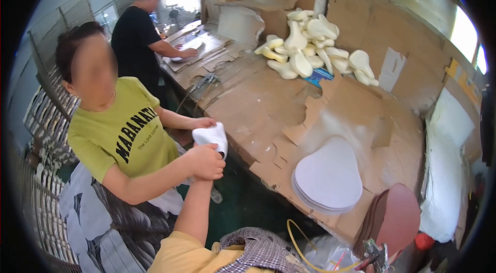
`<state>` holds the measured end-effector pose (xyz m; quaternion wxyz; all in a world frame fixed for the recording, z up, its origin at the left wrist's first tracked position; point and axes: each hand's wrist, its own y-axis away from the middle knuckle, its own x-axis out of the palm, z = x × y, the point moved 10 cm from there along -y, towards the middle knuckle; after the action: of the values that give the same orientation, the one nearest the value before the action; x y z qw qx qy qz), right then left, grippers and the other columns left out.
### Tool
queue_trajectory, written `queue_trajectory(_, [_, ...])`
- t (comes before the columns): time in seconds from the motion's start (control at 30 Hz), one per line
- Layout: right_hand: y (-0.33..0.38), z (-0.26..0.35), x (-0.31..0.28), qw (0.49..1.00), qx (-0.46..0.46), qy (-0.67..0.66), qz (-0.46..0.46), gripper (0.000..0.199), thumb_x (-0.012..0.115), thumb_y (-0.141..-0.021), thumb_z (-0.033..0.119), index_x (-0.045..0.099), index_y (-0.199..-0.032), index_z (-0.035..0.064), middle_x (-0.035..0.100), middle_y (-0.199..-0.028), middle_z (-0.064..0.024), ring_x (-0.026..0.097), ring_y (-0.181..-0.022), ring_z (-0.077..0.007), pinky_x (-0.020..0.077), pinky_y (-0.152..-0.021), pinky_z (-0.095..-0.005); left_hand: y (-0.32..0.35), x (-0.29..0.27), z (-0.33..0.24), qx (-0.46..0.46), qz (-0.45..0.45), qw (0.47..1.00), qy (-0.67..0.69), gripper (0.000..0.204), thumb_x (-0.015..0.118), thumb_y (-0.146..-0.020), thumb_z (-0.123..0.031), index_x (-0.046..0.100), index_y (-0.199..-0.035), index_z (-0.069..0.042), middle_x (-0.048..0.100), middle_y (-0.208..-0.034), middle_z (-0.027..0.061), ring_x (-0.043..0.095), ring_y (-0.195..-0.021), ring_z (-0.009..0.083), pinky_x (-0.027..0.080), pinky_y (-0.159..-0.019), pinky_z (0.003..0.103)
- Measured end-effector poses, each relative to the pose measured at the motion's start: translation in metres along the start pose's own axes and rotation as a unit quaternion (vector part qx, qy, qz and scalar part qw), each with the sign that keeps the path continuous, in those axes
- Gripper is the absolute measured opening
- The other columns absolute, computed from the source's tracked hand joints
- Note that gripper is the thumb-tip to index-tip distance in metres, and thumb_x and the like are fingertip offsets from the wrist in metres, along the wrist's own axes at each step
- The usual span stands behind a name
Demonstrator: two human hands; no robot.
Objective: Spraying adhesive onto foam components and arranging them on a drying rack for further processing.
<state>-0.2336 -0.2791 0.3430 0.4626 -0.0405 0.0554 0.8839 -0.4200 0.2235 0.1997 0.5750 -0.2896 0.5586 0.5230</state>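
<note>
Left of the stack of pale pear-shaped pads (327, 174), and just off the worktop (243, 100) edge, a co-worker in a yellow-green T-shirt (129, 123) holds a curved white piece (213, 137) in the air, a hold that seems to keep it clear of the surface. The co-worker's far hand (205, 122) pinches its upper edge, while the near hand (205, 162) closes at its lower end, where the wearer's left forearm (195, 213) reaches up to meet it. The wearer's left hand is hidden there, so whether its grip is wide, narrow or wrapped on the piece cannot be told; the right hand is out of sight. The stack sits with its edges nearly matched, probably to save room, on cardboard (356, 110) that likely shields the worktop. To its lower right, brown sheets (400, 219) stand tilted together, near a metal tool (375, 256) and a yellow hose (297, 244). Beyond the stack, cream foam pads (297, 38) are heaped loosely, perhaps because their rounded forms do not pile flat. Farther off, upper left of the stack, a worker in black (135, 35) bends over the worktop
</note>
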Motion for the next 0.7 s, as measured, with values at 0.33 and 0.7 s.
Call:
queue_trajectory(0.33, [0.065, 0.002, -0.029, 0.987, 0.072, 0.034, -0.143, 0.056, 0.065, -0.080, 0.023, 0.043, -0.122, -0.0066, 0.059, -0.077, -0.0063, 0.058, -0.069, -0.0135, 0.0464, -0.067, -0.0265, 0.036, 0.024, -0.043, 0.186, 0.207, 0.856, -0.436, 0.016, 0.054, -0.077, -0.026, 0.057, -0.082, -0.011, 0.056, -0.088, 0.0060, 0.053, -0.086, 0.0213, 0.047, -0.077, 0.039])
queue_trajectory(0.7, [0.087, 0.008, -0.017, 0.988, 0.072, -0.049, -0.128, 0.058, 0.070, -0.077, 0.018, 0.044, -0.123, -0.0060, 0.060, -0.078, -0.0098, 0.058, -0.065, -0.0155, 0.0469, -0.060, -0.0270, -0.027, 0.206, -0.087, 0.448, 0.456, 0.201, -0.742, 0.026, 0.058, -0.081, -0.028, 0.051, -0.089, -0.004, 0.054, -0.082, 0.0088, 0.055, -0.071, 0.0236, 0.053, -0.064, 0.037])
